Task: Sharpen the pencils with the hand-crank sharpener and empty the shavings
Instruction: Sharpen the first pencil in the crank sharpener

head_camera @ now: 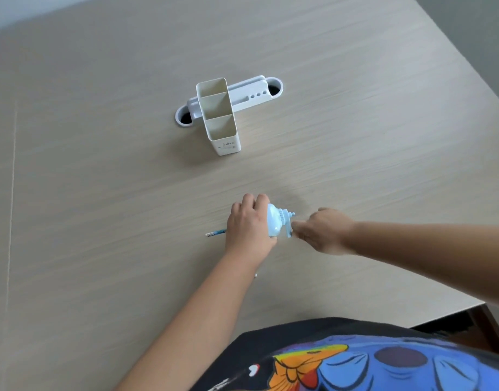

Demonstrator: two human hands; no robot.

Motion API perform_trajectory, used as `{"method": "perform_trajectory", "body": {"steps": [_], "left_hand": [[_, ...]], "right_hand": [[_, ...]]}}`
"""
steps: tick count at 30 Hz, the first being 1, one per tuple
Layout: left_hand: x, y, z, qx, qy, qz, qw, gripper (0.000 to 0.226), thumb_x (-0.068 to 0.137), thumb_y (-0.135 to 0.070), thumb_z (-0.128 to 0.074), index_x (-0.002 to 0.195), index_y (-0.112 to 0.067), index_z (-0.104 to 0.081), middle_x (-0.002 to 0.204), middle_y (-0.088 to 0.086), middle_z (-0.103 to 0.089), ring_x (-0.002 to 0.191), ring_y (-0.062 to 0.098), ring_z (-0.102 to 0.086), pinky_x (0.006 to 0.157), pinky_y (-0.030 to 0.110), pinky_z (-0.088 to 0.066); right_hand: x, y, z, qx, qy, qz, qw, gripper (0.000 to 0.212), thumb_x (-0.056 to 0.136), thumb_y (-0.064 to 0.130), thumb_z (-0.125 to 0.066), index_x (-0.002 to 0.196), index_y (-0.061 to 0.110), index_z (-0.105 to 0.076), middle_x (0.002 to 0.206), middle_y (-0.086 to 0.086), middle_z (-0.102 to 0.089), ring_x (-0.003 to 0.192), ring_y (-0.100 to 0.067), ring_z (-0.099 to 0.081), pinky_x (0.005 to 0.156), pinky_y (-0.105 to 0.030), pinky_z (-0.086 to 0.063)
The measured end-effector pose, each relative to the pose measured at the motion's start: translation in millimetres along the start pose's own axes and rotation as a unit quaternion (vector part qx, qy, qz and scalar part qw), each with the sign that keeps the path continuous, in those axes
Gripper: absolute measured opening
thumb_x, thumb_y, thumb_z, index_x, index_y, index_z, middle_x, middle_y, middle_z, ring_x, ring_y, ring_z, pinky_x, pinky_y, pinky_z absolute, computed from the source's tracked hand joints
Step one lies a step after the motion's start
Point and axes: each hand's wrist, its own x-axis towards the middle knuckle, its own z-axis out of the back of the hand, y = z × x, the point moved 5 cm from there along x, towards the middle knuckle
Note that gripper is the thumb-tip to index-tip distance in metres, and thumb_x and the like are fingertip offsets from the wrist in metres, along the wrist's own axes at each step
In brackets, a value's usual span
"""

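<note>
Hand-crank sharpener point(274, 221), pale blue, table centre, six o'clock of empty pen holder point(218, 115). Left hand point(248, 227) clamped over body, pencil point(215, 233) protruding at nine o'clock; right hand point(321, 231) pinching crank point(290, 228). Advised: press body down, turn evenly.

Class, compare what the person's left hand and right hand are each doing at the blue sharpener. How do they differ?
The left hand lies over the sharpener body, holding it down; the right hand pinches the crank handle at its end. The left hand hides where the pencil enters; the right hand sits opposite. Both touch the sharpener.

Empty 3-slot holder point(220, 117) fronting white cable tray point(248, 93).
</note>
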Motion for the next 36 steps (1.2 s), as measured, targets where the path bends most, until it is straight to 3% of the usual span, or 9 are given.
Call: {"method": "perform_trajectory", "body": {"steps": [3, 7, 11, 13, 16, 19, 25, 29, 36], "left_hand": [[-0.7, 3.1, 3.1, 0.006, 0.011, -0.001, 1.0, 0.06, 0.062, -0.022, -0.079, 0.111, -0.016, -0.045, 0.112, 0.004, -0.046, 0.097, 0.027, -0.043, 0.076, 0.032, -0.039], [1.4, 2.0, -2.2, -0.013, 0.042, -0.024, 0.999, 0.07, 0.065, -0.024, -0.077, 0.123, -0.018, -0.038, 0.121, 0.003, -0.043, 0.103, 0.027, -0.042, 0.083, 0.032, -0.039], [-2.7, 7.7, 4.9, -0.036, 0.029, -0.037, 0.998, 0.071, 0.062, -0.035, -0.077, 0.116, -0.016, -0.035, 0.117, 0.0, -0.044, 0.1, 0.024, -0.042, 0.087, 0.031, -0.034], [-7.3, 10.9, 10.8, -0.054, 0.01, -0.048, 0.997, 0.079, 0.057, -0.043, -0.078, 0.117, -0.018, -0.033, 0.116, -0.002, -0.044, 0.101, 0.022, -0.042, 0.095, 0.032, -0.032], [-19.4, 20.9, 25.4, -0.111, -0.013, -0.082, 0.99, 0.091, 0.053, -0.048, -0.08, 0.124, -0.022, -0.03, 0.125, -0.004, -0.043, 0.112, 0.019, -0.039, 0.106, 0.037, -0.028], [-33.6, 49.5, 38.4, -0.118, -0.032, -0.064, 0.99, 0.08, 0.06, -0.049, -0.076, 0.126, -0.024, -0.038, 0.135, -0.006, -0.041, 0.121, 0.017, -0.035, 0.107, 0.033, -0.028], [-48.4, 81.7, 31.1, -0.039, -0.032, 0.031, 0.998, 0.022, 0.093, -0.037, -0.053, 0.109, -0.03, -0.066, 0.115, -0.009, -0.063, 0.125, 0.026, -0.037, 0.103, 0.04, -0.025], [-41.6, 82.2, 36.4, -0.008, -0.04, 0.033, 0.999, 0.02, 0.095, -0.038, -0.048, 0.101, -0.034, -0.068, 0.103, -0.014, -0.067, 0.116, 0.02, -0.039, 0.095, 0.038, -0.02], [-47.3, 104.3, 43.3, -0.027, -0.011, 0.044, 0.999, 0.018, 0.094, -0.039, -0.049, 0.1, -0.038, -0.066, 0.099, -0.025, -0.064, 0.11, 0.011, -0.034, 0.083, 0.03, -0.009]], "right_hand": [[-5.3, 5.5, 0.7, 0.003, -0.011, 0.013, 1.0, 0.025, 0.1, 0.039, -0.023, 0.099, 0.022, -0.042, 0.063, -0.003, -0.052, 0.07, -0.032, -0.054, 0.07, -0.031, -0.027], [-5.1, -3.3, 3.5, 0.062, -0.008, -0.055, 0.997, 0.034, 0.095, 0.052, -0.024, 0.086, 0.023, -0.04, 0.064, 0.002, -0.053, 0.069, -0.028, -0.052, 0.073, -0.034, -0.034], [-18.6, -10.6, 43.8, 0.203, -0.204, -0.154, 0.945, 0.027, 0.086, 0.046, -0.049, 0.095, 0.021, -0.045, 0.068, 0.009, -0.05, 0.07, -0.023, -0.054, 0.063, -0.034, -0.041], [-19.5, -1.7, 55.0, 0.252, -0.233, -0.122, 0.931, 0.034, 0.081, 0.034, -0.059, 0.109, 0.021, -0.045, 0.091, 0.006, -0.053, 0.086, -0.02, -0.053, 0.071, -0.037, -0.046], [-7.1, 13.7, 46.0, 0.235, -0.148, -0.036, 0.96, 0.067, 0.075, 0.031, -0.066, 0.133, 0.024, -0.034, 0.134, 0.0, -0.04, 0.119, -0.021, -0.041, 0.098, -0.036, -0.042], [4.9, 20.3, 42.8, 0.216, -0.131, 0.002, 0.968, 0.084, 0.072, 0.044, -0.068, 0.141, 0.034, -0.022, 0.146, 0.003, -0.028, 0.129, -0.024, -0.033, 0.107, -0.039, -0.035], [28.8, 41.6, 38.5, 0.168, -0.143, 0.001, 0.975, 0.082, 0.073, 0.057, -0.065, 0.14, 0.039, -0.021, 0.138, 0.004, -0.035, 0.12, -0.026, -0.044, 0.096, -0.042, -0.043], [30.5, 46.5, 30.5, 0.197, -0.165, -0.018, 0.966, 0.073, 0.079, 0.053, -0.062, 0.139, 0.031, -0.025, 0.131, -0.001, -0.04, 0.108, -0.031, -0.048, 0.087, -0.037, -0.044], [30.2, 51.3, 35.5, 0.202, -0.153, -0.028, 0.967, 0.07, 0.08, 0.047, -0.065, 0.137, 0.029, -0.028, 0.13, 0.0, -0.041, 0.111, -0.027, -0.047, 0.091, -0.035, -0.041]]}}
